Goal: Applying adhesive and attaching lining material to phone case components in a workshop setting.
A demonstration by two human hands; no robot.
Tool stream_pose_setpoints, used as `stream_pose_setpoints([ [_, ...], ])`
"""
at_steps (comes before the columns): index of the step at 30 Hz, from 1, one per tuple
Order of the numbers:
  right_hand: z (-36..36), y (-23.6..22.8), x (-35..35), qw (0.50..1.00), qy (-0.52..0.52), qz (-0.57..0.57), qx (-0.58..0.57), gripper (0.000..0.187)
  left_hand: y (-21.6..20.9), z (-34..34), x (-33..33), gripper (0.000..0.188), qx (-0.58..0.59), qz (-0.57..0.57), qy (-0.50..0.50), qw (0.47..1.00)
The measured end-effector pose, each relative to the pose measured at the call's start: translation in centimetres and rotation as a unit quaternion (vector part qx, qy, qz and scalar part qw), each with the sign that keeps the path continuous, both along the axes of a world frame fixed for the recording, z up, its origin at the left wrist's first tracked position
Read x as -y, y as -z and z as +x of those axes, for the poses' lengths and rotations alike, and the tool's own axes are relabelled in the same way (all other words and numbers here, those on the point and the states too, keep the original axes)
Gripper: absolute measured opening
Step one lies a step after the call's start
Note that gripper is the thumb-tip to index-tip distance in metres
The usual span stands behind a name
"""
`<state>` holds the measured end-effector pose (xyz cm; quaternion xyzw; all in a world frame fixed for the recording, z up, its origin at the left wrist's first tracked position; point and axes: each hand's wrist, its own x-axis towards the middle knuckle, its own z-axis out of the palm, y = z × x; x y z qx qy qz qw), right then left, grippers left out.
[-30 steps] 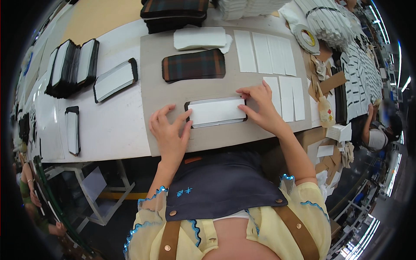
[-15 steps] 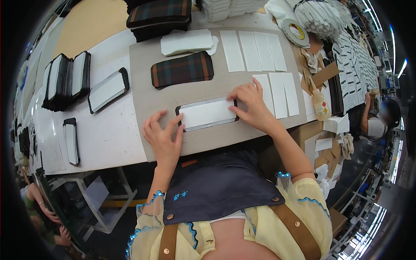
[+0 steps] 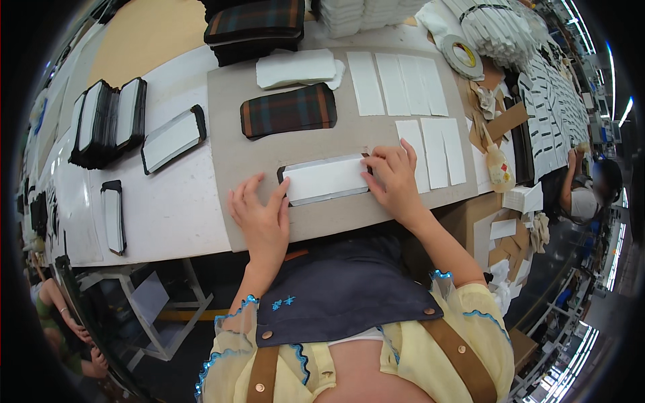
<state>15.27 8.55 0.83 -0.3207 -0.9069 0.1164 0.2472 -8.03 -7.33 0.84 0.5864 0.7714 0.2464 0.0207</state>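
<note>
A long dark-edged fabric panel (image 3: 326,180) with a white strip laid over it lies flat on the grey board in front of me. At its left end, my left hand (image 3: 263,213) has its fingers spread, index finger and thumb touching the edge. My right hand (image 3: 395,181) is curled at the other end, thumb and fingertips closed on the dark edge. Just beyond lies a dark plaid panel (image 3: 289,111). A small pile of white strips (image 3: 295,68) sits behind it. Separate white strips (image 3: 408,151) lie in rows to the right.
At the left stand stacked dark-edged panels (image 3: 101,121), with loose ones (image 3: 173,140) nearby. A plaid stack (image 3: 255,27) rises at the back. To the right are a tape roll (image 3: 461,56), a glue bottle (image 3: 498,168) and cardboard scraps (image 3: 505,123). Another person (image 3: 591,188) sits far right.
My right fingers have curled in closer around the panel's right end. My left hand stays at the left end, its fingers slightly shifted. The whole view has moved a little.
</note>
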Motion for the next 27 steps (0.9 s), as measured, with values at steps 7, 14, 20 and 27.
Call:
stream_pose_setpoints([
  [7, -1.4, -0.8, 2.7, 0.999, 0.004, 0.015, 0.044, 0.035, 1.1, 3.2, -1.6, 0.084, 0.029, -0.082, 0.179, 0.98],
  [14, -2.2, 0.6, 4.7, 0.985, -0.118, -0.1, 0.071, 0.075, 1.3, 3.4, -1.6, 0.106, -0.041, -0.098, 0.184, 0.977],
  [20, -2.2, -0.1, 5.1, 0.986, -0.075, -0.095, 0.113, 0.086, 1.8, 3.4, -1.4, 0.109, -0.008, -0.084, 0.168, 0.982],
  [27, -2.8, 0.1, 5.5, 0.974, -0.11, -0.029, 0.194, 0.1, 1.3, 3.3, -0.9, 0.114, -0.021, -0.094, 0.193, 0.977],
])
